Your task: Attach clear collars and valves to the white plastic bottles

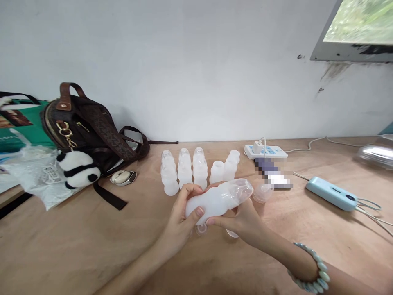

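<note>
Above the wooden table, a milky squeeze bottle [207, 207] with a clear cap [242, 190] is held tilted, cap end up and to the right. Wrapped round its base is my left hand [184, 211], thumb on the near side. My right hand [242, 223] grips it from below and the right, fingers partly hidden behind it. Three similar capped bottles [184, 170] stand in a row behind. To their right are two uncapped bottles [217, 170], partly hidden by the held one. A loose clear cap [263, 193] rests right of my right hand. Below the held bottle lies a small translucent piece [202, 228].
On the left are a dark backpack [92, 123] with a panda charm [78, 170], a plastic bag [39, 172] and a beige mouse-like device [121, 177]. A power strip [279, 153], a pixelated phone-like item [272, 172] and a light-blue device [331, 192] with cables lie right.
</note>
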{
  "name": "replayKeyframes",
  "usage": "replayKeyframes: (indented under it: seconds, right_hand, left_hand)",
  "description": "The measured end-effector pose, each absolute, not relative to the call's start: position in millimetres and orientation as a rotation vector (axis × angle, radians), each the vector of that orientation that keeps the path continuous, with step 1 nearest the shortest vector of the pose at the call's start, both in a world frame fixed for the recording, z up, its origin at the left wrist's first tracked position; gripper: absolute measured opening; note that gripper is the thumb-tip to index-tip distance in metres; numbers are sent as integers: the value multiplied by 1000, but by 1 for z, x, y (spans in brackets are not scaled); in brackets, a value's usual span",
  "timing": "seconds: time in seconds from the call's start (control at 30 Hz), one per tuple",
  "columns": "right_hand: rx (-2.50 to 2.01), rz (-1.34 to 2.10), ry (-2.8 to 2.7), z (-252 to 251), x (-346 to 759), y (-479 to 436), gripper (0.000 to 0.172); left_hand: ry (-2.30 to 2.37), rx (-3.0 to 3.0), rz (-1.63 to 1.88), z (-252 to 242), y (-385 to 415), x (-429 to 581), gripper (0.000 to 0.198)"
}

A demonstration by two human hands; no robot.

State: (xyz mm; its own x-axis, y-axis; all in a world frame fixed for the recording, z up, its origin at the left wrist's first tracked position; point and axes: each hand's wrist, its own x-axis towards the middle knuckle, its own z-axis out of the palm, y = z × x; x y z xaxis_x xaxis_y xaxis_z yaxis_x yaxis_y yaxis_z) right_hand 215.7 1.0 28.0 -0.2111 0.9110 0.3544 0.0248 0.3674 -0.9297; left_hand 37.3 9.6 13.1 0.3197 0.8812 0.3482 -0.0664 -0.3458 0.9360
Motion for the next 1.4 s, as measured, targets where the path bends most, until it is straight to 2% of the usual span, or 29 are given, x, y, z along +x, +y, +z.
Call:
replayKeyframes:
  seconds: [0.07,0.2,0.27,0.33,0.4,0.47,0.57,0.63,0.83,1.4]
  right_hand:
    - [-910,1045,-1587,27,217,0,39]
    - [-960,1087,-1637,38,229,1,44]
    - [-992,1028,-1706,49,238,4,37]
    - [-994,903,-1750,64,250,11,30]
    - [-956,720,-1674,80,264,23,30]
    - [-974,484,-1555,94,278,43,32]
    - [-1055,182,-1496,102,290,82,46]
    - [-1163,191,-1632,98,289,109,53]
    - [-1443,303,-2125,77,268,161,42]
    - [-1453,515,-2313,81,261,174,25]
  left_hand:
    - [780,1630,1155,11,9,37,43]
    - [796,1641,1124,5,11,37,39]
    - [762,1623,1136,4,11,37,39]
    - [691,1612,1161,3,11,37,44]
    - [638,1628,1232,2,10,37,49]
    - [636,1655,1320,1,10,36,47]
    - [697,1662,1365,-1,9,34,43]
    - [744,1658,1339,-3,8,33,43]
    - [786,1676,1288,-4,10,31,44]
    - [825,1743,1226,4,13,27,41]
